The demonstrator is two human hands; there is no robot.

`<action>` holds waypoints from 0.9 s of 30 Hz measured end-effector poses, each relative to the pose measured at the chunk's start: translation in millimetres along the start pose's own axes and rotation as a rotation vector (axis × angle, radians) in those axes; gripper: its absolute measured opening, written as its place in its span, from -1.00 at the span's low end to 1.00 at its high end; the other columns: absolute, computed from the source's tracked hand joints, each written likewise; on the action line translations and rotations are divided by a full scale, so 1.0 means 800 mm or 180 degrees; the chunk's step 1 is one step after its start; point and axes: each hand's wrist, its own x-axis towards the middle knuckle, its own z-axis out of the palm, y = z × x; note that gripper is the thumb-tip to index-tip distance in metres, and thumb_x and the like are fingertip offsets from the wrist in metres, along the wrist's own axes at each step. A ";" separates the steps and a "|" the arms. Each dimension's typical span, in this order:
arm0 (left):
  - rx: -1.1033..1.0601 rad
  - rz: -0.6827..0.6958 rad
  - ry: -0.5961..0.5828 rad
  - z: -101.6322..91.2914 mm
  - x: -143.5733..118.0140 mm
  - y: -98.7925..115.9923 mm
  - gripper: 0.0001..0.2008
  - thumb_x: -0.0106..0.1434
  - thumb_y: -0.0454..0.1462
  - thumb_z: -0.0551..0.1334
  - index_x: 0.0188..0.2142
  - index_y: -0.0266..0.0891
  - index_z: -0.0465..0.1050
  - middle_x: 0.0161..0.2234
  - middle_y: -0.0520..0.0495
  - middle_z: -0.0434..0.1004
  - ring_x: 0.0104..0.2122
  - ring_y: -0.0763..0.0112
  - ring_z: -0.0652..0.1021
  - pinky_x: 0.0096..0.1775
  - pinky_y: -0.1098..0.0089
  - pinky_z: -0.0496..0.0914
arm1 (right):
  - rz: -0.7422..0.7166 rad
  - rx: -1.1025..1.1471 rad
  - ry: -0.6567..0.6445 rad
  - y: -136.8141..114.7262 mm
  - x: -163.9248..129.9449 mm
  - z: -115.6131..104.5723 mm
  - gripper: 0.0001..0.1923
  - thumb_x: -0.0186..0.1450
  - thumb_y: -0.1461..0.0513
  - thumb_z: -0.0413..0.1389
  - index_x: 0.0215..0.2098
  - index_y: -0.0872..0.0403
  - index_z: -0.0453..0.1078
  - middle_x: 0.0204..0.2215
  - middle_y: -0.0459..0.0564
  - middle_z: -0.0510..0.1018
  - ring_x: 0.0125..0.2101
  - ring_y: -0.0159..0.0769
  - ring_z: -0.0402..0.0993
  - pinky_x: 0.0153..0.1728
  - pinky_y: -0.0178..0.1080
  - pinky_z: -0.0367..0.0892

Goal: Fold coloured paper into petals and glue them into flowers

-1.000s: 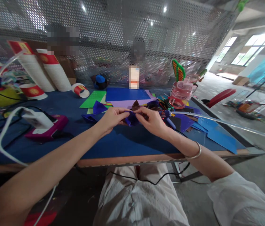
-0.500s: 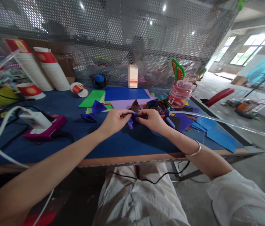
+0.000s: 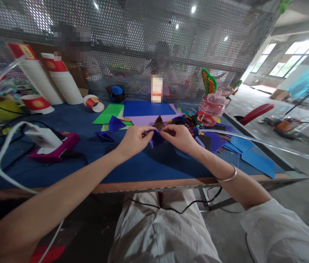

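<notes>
Between my two hands, above the blue tabletop, is a small folded piece of purple paper [image 3: 156, 139]. My left hand [image 3: 135, 140] pinches its left side between thumb and fingertips. The thumb and fingers of my right hand [image 3: 180, 138] close on its right upper edge. Two more folded purple paper pieces [image 3: 115, 124] lie left of my left hand. Behind the held piece stands a folded brown paper piece [image 3: 159, 122]. A glue gun [image 3: 196, 132] with a long clear glue stick [image 3: 253, 141] lies beside my right hand, partly hidden by it.
Sheets of coloured paper [image 3: 147, 109] lie at the back middle, blue pieces [image 3: 258, 160] at the right. Stacked paper cups [image 3: 65, 84] and a purple power strip [image 3: 55, 149] with cables occupy the left. A pink bottle [image 3: 211, 107] stands back right, before a perforated metal screen [image 3: 132, 47].
My right fingers have shifted slightly along the paper's upper edge, and more of the purple piece shows between the hands. The left hand keeps its pinch.
</notes>
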 end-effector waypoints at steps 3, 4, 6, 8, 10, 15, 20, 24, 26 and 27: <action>0.0001 -0.0012 -0.0027 0.003 -0.001 0.000 -0.70 0.23 -0.24 0.18 -0.24 -0.27 0.71 -0.63 0.05 0.50 -0.68 0.49 0.30 -0.59 0.46 0.13 | -0.0046 -0.0127 0.0068 0.001 -0.001 0.002 -0.89 0.29 0.26 0.23 -0.33 0.13 0.61 -0.45 -0.08 0.65 -0.43 -0.38 0.49 -0.37 -0.34 0.25; 0.0007 -0.0015 -0.0031 0.004 -0.001 0.000 -0.69 0.22 -0.23 0.18 -0.24 -0.27 0.71 -0.64 0.05 0.49 -0.68 0.49 0.30 -0.59 0.46 0.13 | -0.0066 -0.0171 0.0099 0.002 -0.002 0.004 -0.90 0.28 0.28 0.23 -0.34 0.13 0.60 -0.46 -0.09 0.65 -0.44 -0.39 0.47 -0.38 -0.35 0.24; -0.0002 -0.0014 -0.0048 0.005 -0.001 -0.001 -0.69 0.21 -0.22 0.19 -0.23 -0.28 0.70 -0.63 0.03 0.50 -0.67 0.47 0.33 -0.57 0.46 0.17 | -0.0123 -0.0283 0.0153 0.002 -0.003 0.005 -0.91 0.28 0.30 0.22 -0.35 0.13 0.59 -0.47 -0.09 0.63 -0.46 -0.40 0.44 -0.38 -0.35 0.23; -0.0031 -0.0013 -0.0103 0.006 -0.002 -0.001 -0.68 0.19 -0.21 0.21 -0.21 -0.29 0.70 -0.58 0.01 0.55 -0.63 0.46 0.38 -0.53 0.45 0.24 | -0.0207 -0.0425 0.0198 0.002 -0.004 0.007 -0.91 0.27 0.33 0.20 -0.36 0.13 0.56 -0.47 -0.09 0.61 -0.47 -0.41 0.41 -0.37 -0.34 0.22; -0.0022 -0.0004 -0.0155 0.007 -0.003 -0.001 -0.67 0.18 -0.20 0.23 -0.19 -0.30 0.69 -0.54 0.00 0.59 -0.60 0.45 0.41 -0.48 0.44 0.29 | -0.0303 -0.0574 0.0234 0.002 -0.006 0.009 -0.92 0.27 0.35 0.19 -0.37 0.12 0.54 -0.47 -0.09 0.59 -0.47 -0.40 0.39 -0.36 -0.33 0.22; 0.0188 0.0095 -0.0171 0.007 -0.005 0.000 -0.71 0.20 -0.18 0.21 -0.24 -0.28 0.66 -0.43 -0.05 0.67 -0.53 0.41 0.49 -0.39 0.41 0.36 | -0.0570 -0.0891 0.0243 0.002 -0.010 0.016 -0.88 0.24 0.38 0.18 -0.43 0.08 0.43 -0.46 -0.09 0.53 -0.44 -0.37 0.35 -0.35 -0.31 0.18; 0.0470 0.0109 -0.0256 0.007 -0.005 0.001 -0.75 0.23 -0.22 0.19 -0.25 -0.25 0.63 -0.49 -0.02 0.63 -0.54 0.40 0.49 -0.38 0.40 0.34 | -0.0743 -0.1080 0.0238 0.002 -0.012 0.022 -0.86 0.25 0.40 0.14 -0.43 0.07 0.38 -0.43 -0.06 0.50 -0.41 -0.34 0.35 -0.34 -0.29 0.18; 0.0668 0.0170 -0.0230 0.007 -0.006 0.003 -0.81 0.22 -0.26 0.21 -0.28 -0.24 0.61 -0.49 -0.01 0.61 -0.53 0.40 0.49 -0.37 0.40 0.32 | -0.0753 -0.1116 0.0254 0.004 -0.013 0.024 -0.86 0.25 0.40 0.14 -0.41 0.06 0.38 -0.40 -0.05 0.51 -0.39 -0.33 0.37 -0.33 -0.29 0.19; 0.0765 0.0173 -0.0229 0.007 -0.006 0.005 -0.83 0.22 -0.27 0.21 -0.29 -0.24 0.59 -0.48 -0.01 0.60 -0.52 0.39 0.50 -0.36 0.40 0.33 | -0.0760 -0.1107 0.0257 0.004 -0.013 0.025 -0.88 0.25 0.40 0.15 -0.39 0.06 0.39 -0.40 -0.04 0.51 -0.39 -0.33 0.38 -0.34 -0.29 0.19; 0.0822 0.0170 -0.0228 0.007 -0.006 0.006 -0.83 0.22 -0.28 0.21 -0.29 -0.24 0.59 -0.48 -0.01 0.60 -0.51 0.38 0.51 -0.36 0.40 0.33 | -0.0763 -0.1097 0.0251 0.004 -0.013 0.025 -0.89 0.25 0.39 0.15 -0.38 0.07 0.40 -0.39 -0.04 0.52 -0.39 -0.32 0.38 -0.33 -0.29 0.19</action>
